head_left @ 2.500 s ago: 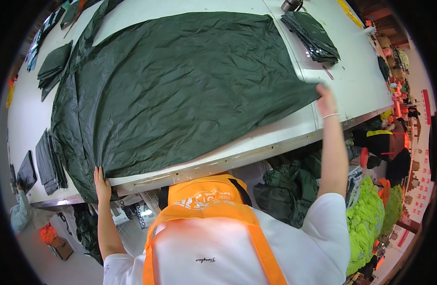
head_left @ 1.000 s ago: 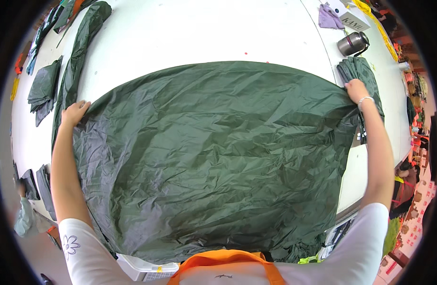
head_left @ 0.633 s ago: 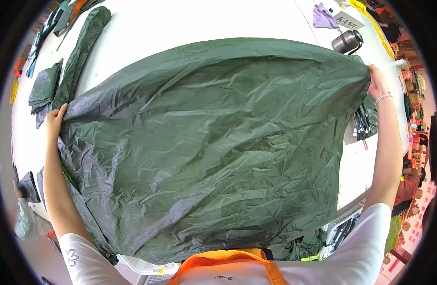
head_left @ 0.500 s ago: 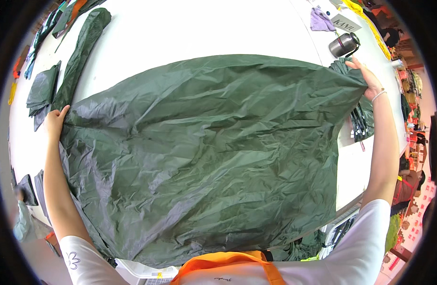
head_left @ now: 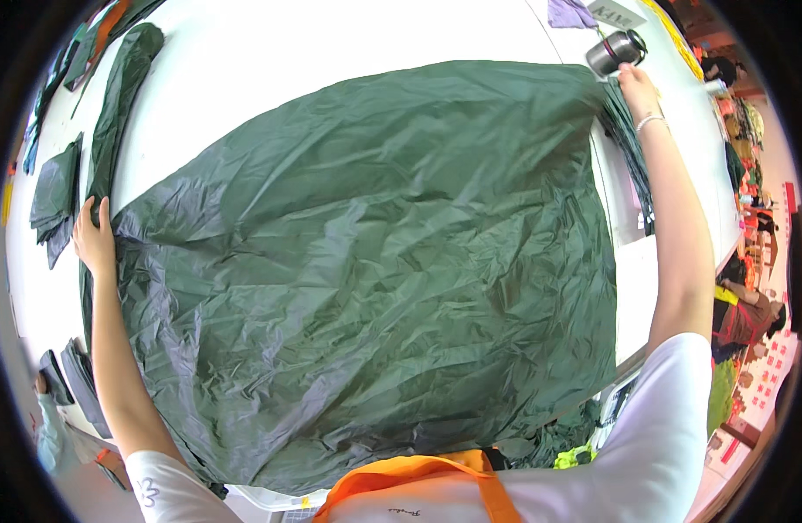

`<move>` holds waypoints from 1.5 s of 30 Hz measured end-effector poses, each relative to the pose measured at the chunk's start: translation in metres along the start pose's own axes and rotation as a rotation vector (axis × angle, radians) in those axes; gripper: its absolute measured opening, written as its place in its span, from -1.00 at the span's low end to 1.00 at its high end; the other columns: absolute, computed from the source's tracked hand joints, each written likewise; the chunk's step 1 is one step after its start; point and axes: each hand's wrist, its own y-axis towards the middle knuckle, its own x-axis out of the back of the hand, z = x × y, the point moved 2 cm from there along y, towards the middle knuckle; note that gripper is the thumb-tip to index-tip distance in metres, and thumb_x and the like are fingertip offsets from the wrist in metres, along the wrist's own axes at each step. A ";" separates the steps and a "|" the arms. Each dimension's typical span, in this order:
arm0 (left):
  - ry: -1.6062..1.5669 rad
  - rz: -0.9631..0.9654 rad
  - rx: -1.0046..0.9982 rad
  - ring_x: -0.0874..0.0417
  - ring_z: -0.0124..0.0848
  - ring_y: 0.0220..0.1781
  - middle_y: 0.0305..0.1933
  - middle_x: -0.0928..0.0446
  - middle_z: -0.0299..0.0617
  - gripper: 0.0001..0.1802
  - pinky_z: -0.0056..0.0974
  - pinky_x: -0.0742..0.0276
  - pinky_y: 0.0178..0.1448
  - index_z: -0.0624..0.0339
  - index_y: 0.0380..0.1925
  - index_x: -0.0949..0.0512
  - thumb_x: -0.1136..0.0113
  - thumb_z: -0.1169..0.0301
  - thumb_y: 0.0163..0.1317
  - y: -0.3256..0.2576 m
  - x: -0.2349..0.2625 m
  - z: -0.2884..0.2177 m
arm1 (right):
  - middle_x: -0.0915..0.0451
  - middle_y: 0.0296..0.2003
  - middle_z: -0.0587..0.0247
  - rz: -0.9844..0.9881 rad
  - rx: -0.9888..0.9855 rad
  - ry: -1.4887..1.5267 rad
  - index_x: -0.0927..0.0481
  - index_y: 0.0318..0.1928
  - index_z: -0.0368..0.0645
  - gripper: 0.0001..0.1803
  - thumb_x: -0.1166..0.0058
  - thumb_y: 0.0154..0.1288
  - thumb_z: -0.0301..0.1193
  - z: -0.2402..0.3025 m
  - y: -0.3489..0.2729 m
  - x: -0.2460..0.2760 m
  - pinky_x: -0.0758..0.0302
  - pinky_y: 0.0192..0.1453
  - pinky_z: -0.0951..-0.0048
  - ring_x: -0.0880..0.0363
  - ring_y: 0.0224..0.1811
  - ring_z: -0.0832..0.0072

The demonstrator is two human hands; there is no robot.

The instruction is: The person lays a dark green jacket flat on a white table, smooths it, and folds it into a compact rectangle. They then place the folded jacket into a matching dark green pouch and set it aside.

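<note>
A large dark green sheet of thin, crinkled fabric (head_left: pixel 375 261) lies spread in front of me, its near edge reaching my body. At its left corner is my left hand (head_left: pixel 96 240), thumb and forefinger apart, next to a long rolled green fabric piece (head_left: pixel 126 96). Beyond the far right corner, my right hand (head_left: pixel 638 90) is off the sheet with fingers stretched out, just above a stack of folded green strips (head_left: pixel 626 131) and close to a steel flask (head_left: pixel 616 52). Neither hand visibly grips anything.
The white table (head_left: pixel 244 61) runs beneath everything. Folded green bundles (head_left: pixel 57 196) lie at the left, and more dark folded pieces (head_left: pixel 85 383) nearer me. A purple cloth (head_left: pixel 571 13) rests at the far right. Other people are at both sides, one in dark red (head_left: pixel 745 318).
The sheet's raised far edge has settled down flatter and farther away. My right hand has let go of its corner and moved outward; my left fingers have spread at the left corner.
</note>
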 end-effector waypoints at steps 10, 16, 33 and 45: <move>-0.178 0.540 -0.247 0.13 -0.10 0.53 0.51 0.06 -0.21 -0.23 0.20 0.24 0.45 -0.08 0.39 -0.09 -0.08 0.05 0.20 -0.231 0.066 -0.128 | 0.01 0.42 0.05 0.433 0.635 -0.592 -0.11 0.39 0.08 -0.25 0.04 0.27 0.02 -0.064 -0.316 -0.049 0.17 0.46 -0.08 0.13 0.48 0.14; -0.312 0.328 -0.101 0.04 -0.08 0.50 0.48 -0.02 -0.16 -0.33 0.18 0.17 0.44 -0.01 0.39 -0.10 0.03 0.09 0.32 -0.271 0.134 -0.118 | -0.01 0.41 0.06 0.352 0.525 -0.456 -0.13 0.37 -0.09 -0.31 0.01 0.30 -0.18 -0.101 -0.389 0.042 0.11 0.45 -0.03 0.10 0.47 0.14; -0.514 0.142 1.384 -0.14 -0.03 0.42 0.41 -0.08 0.17 -0.04 -0.11 -0.03 0.43 0.36 0.34 -0.06 0.08 -0.23 0.22 -0.723 0.167 0.280 | -0.06 0.39 0.04 0.786 0.865 -0.395 -0.18 0.33 -0.09 -0.07 -0.32 -0.12 -0.46 -0.158 -0.595 0.126 0.01 0.44 0.02 -0.01 0.43 0.08; -1.433 0.065 1.558 -0.24 -0.22 0.34 0.43 -0.13 -0.20 -0.03 -0.23 -0.20 0.24 -0.01 0.38 -0.09 0.08 -0.38 0.13 -0.628 0.152 0.237 | -0.12 0.36 0.10 0.775 0.724 -0.717 -0.26 0.30 -0.10 -0.21 0.01 -0.05 -0.70 -0.157 -0.636 0.139 -0.16 0.35 0.09 -0.23 0.27 0.05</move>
